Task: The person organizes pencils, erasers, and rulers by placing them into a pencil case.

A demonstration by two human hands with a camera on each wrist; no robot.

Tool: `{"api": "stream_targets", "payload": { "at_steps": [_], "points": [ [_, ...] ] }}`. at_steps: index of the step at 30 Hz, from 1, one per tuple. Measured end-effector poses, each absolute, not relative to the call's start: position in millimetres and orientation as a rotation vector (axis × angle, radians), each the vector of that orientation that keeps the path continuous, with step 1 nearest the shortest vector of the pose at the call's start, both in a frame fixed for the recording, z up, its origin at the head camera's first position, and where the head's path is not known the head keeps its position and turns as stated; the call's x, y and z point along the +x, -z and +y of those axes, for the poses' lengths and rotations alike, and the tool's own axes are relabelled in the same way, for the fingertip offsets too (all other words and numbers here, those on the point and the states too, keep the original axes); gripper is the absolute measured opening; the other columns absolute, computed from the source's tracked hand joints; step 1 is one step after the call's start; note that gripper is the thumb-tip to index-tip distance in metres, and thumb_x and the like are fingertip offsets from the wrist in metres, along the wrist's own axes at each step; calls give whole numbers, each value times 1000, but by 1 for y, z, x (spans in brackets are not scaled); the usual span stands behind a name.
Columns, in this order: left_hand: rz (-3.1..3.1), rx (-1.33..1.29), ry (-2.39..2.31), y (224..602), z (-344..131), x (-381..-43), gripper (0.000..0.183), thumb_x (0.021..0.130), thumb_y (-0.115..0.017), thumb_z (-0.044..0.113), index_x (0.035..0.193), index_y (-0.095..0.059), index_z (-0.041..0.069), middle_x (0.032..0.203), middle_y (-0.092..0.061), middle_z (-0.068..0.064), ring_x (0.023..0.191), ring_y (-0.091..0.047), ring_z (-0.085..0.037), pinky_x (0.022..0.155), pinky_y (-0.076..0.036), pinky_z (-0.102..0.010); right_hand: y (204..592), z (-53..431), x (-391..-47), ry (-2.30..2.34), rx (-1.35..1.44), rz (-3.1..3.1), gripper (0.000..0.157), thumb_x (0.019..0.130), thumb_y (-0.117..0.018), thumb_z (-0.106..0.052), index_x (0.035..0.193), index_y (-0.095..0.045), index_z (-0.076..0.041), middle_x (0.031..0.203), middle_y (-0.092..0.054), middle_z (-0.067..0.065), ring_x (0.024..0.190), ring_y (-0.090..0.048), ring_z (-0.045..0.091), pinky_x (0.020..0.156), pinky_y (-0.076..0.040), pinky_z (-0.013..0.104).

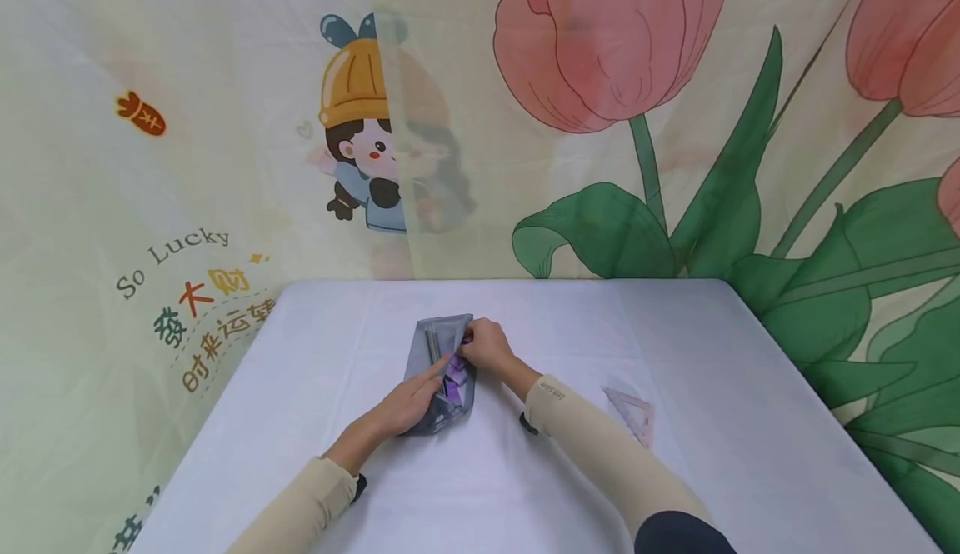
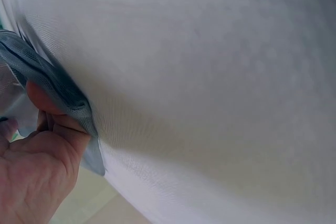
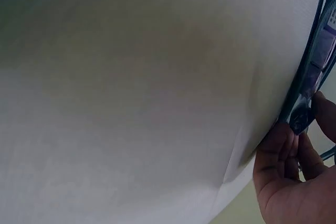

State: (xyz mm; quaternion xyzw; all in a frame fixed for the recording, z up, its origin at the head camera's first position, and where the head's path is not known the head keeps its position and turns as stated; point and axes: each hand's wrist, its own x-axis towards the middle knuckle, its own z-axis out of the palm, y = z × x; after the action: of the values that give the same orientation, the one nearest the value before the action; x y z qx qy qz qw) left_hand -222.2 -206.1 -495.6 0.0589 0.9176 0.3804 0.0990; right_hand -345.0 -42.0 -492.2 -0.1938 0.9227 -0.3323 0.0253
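Observation:
A grey-blue mesh pencil pouch (image 1: 420, 371) lies on the table, its zip edge (image 2: 50, 80) standing open. Inside are several purple pieces (image 1: 455, 371) and a slim, pencil-like rod (image 1: 432, 344). My left hand (image 1: 408, 404) holds the pouch from the left, forefinger stretched across its top and other fingers bent round the edge (image 2: 44, 153). At the far right side of the opening, my right hand (image 1: 487, 346) pinches a small dark, shiny item (image 3: 301, 116) between thumb and fingers, close to the purple pieces (image 3: 320, 56). I cannot tell what kind of item it is.
A clear pinkish set square (image 1: 633, 414) lies on the white-covered table (image 1: 315, 371), right of the pouch and beside the right sleeve (image 1: 600, 454). Behind the table's far edge hangs a printed cloth (image 1: 450, 246) with tulips and a cartoon figure.

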Motion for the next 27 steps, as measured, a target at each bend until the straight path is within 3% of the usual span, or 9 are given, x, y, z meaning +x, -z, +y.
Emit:
{"api": "stream_targets", "payload": {
  "at_steps": [4, 8, 12, 16, 19, 22, 27],
  "points": [
    [2707, 182, -1124, 494, -204, -222, 49, 108, -26, 37, 157, -23, 35, 163, -28, -3, 147, -32, -37, 120, -24, -57, 493, -40, -343, 1089, -552, 2848, 4, 78, -74, -10, 80, -75, -6, 68, -66, 1, 60, -53, 11, 55, -45, 20],
    [2701, 202, -1130, 492, -202, -222, 49, 108, -27, 34, 157, -24, 33, 162, -28, -5, 146, -33, -39, 119, -24, -58, 491, -35, -341, 1174, -509, 2777, 15, 80, -70, -8, 93, -77, -5, 78, -71, 3, 67, -58, 12, 60, -51, 22],
    [2693, 212, -1129, 493, -201, -222, 49, 108, -26, 34, 158, -23, 32, 163, -27, -4, 146, -32, -38, 120, -23, -58, 488, -28, -335, 1208, -526, 2715, 24, 84, -69, -11, 106, -75, -4, 93, -74, 7, 82, -67, 17, 72, -57, 26],
    [2711, 199, -1099, 496, -201, -223, 50, 108, -26, 36, 158, -23, 32, 162, -29, -4, 145, -34, -39, 119, -25, -58, 485, -17, -322, 1103, -725, 2734, 33, 89, -68, -17, 119, -69, -2, 113, -72, 12, 102, -69, 25, 88, -58, 33],
    [2725, 206, -1084, 497, -203, -223, 50, 108, -27, 35, 158, -23, 30, 162, -30, -5, 144, -35, -40, 119, -26, -58, 483, -7, -307, 871, -941, 2860, 47, 91, -68, -23, 133, -60, -3, 135, -61, 17, 117, -64, 31, 98, -54, 42],
    [2737, 228, -1080, 496, -205, -222, 51, 108, -27, 33, 158, -23, 27, 162, -29, -6, 144, -36, -41, 118, -25, -59, 483, 5, -291, 600, -1085, 3025, 67, 91, -69, -32, 148, -44, -8, 155, -38, 21, 127, -55, 37, 104, -48, 51],
    [2740, 252, -1072, 495, -206, -221, 51, 108, -27, 33, 159, -20, 28, 163, -25, -4, 145, -33, -40, 119, -23, -60, 487, 24, -270, 381, -1101, 3136, 85, 92, -66, -46, 159, -21, -21, 166, -6, 20, 142, -37, 40, 113, -35, 58]
  ]
}}
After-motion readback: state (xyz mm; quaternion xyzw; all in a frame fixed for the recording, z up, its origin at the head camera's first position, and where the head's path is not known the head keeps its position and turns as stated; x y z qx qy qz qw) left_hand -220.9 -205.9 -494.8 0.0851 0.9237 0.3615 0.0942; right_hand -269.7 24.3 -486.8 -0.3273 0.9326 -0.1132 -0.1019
